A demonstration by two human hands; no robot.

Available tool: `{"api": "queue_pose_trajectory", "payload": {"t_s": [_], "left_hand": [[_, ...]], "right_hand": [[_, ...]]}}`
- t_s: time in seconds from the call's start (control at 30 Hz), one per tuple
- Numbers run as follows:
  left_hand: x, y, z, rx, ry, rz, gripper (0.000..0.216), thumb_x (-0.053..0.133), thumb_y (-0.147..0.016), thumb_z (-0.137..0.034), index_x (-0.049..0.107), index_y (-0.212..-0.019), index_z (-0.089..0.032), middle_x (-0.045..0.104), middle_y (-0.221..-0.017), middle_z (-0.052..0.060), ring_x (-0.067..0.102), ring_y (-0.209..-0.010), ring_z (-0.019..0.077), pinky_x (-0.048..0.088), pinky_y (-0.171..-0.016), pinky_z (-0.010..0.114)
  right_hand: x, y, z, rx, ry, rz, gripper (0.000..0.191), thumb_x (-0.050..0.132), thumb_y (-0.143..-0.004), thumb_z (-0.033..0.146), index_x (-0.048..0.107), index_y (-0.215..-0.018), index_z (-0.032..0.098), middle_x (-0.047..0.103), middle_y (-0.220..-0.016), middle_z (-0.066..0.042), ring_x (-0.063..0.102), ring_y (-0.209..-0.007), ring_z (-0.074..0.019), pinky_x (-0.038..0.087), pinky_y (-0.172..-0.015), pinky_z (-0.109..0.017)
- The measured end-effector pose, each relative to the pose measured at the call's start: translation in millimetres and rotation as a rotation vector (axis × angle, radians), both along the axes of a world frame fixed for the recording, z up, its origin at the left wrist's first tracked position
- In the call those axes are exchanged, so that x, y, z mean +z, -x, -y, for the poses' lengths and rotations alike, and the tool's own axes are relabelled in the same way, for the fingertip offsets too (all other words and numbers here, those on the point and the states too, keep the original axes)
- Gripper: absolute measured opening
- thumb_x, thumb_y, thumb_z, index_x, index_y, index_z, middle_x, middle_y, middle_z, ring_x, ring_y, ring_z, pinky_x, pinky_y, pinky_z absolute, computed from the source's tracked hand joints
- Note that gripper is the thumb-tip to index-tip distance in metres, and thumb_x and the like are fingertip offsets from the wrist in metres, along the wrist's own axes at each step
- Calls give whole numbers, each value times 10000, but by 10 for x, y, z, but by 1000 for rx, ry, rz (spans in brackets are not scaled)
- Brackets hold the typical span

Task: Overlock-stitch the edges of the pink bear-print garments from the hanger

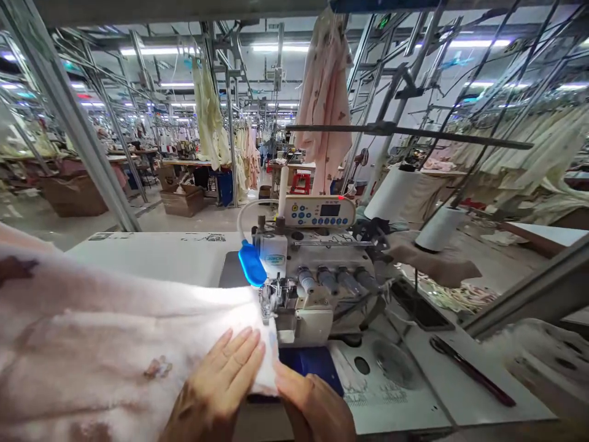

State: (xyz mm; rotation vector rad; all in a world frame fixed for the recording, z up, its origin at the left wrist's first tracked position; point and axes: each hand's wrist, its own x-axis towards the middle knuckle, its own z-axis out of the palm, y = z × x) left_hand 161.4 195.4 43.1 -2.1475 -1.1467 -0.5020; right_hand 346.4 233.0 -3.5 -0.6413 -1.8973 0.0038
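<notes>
A pale pink fleecy fabric (pixel 92 331) with small printed motifs lies across the table and runs under the presser foot of a white overlock sewing machine (pixel 299 288). My left hand (pixel 216 387) rests flat on the fabric's right end, fingers stretched out and together, just in front of the foot. My right hand (pixel 313 405) sits at the fabric's right edge beside the machine, its fingers curled round that edge. A blue lamp (pixel 251 264) shines on the sewing spot.
A control panel (pixel 319 212) sits atop the machine, with white thread cones (pixel 439 228) behind on the right. Dark scissors (pixel 469 369) lie on the table at right. Garments (pixel 324 98) hang from overhead rails; cardboard boxes (pixel 181 199) stand in the aisle.
</notes>
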Motion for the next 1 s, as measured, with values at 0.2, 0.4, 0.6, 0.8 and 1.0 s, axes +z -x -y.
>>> {"api": "queue_pose_trajectory", "payload": {"t_s": [0.2, 0.4, 0.6, 0.8, 1.0], "left_hand": [[115, 19, -81, 137, 141, 34, 505, 298, -822, -46, 417, -1295, -177, 448, -1337, 59, 417, -1228, 189, 430, -980, 378], [240, 109, -366, 128, 214, 45, 463, 281, -835, -110, 468, -1256, -155, 498, -1291, 79, 483, -1171, 174, 425, -974, 334], [466, 120, -587, 140, 376, 32, 374, 270, -847, -113, 534, -1111, -132, 587, -1155, 50, 549, -1060, 169, 475, -890, 319], [693, 72, -835, 131, 456, 51, 363, 208, -863, -98, 569, -902, -103, 623, -965, 2, 597, -936, 143, 488, -801, 291], [781, 96, -971, 107, 346, 69, 389, 207, -887, -135, 592, -856, -79, 651, -1001, 14, 600, -916, 103, 455, -840, 210]], "right_hand": [[148, 124, -210, 88, 2, -82, 169, 396, -946, 170, 559, -986, 184, 680, -931, -29, 628, -812, -119, 458, -710, -240], [207, 220, -465, 102, 3, -80, 167, 420, -921, 121, 569, -983, 166, 642, -967, -63, 597, -852, -143, 466, -745, -249], [153, 337, -507, -63, 111, -165, 189, 426, -923, 180, 607, -868, 177, 571, -903, -63, 578, -758, -131, 482, -660, -218], [-227, 162, -282, -95, 181, -191, 147, 412, -930, 237, 547, -928, 180, 589, -947, -79, 592, -860, -157, 512, -734, -237], [-573, 133, -274, -154, 149, -137, 232, 380, -936, 319, 578, -950, 199, 639, -925, -79, 642, -800, -176, 547, -621, -209]]}}
